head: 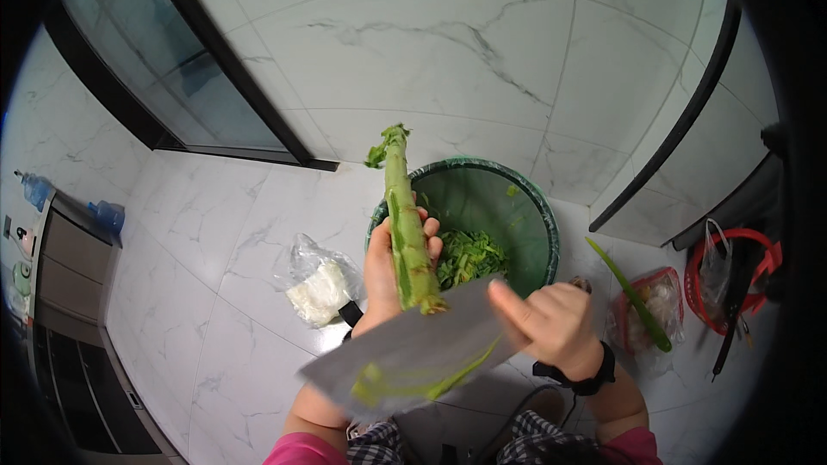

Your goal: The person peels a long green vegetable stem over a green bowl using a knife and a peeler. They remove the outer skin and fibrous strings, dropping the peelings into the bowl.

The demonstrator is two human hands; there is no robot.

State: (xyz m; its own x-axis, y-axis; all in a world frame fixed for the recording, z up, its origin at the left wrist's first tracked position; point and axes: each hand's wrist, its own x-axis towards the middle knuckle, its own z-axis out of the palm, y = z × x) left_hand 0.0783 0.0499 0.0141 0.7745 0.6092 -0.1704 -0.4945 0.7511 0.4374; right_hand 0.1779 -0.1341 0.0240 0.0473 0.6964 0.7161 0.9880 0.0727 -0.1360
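Note:
A celtuce stem (406, 226) rests in my left hand (381, 265), fingers curled around its far side. A darker green strip runs along the stem, and a few leaves cling to its far tip. My right hand (555, 323) grips a broad cleaver (413, 349), its handle hidden by the fingers. The slightly blurred blade lies across the stem's near end, with green peel stuck on its face; whether it touches the stem I cannot tell. Beneath the stem stands a round green bin (549, 232) with a plastic liner, holding a heap of green scraps (471, 258).
A clear plastic bag with white contents (320, 294) lies on the tiled floor at left. To the right are a green leaf-like strip (633, 297), a bagged red basket (672, 284) and another red basket (694, 278). A marbled wall (420, 58) rises behind the bin.

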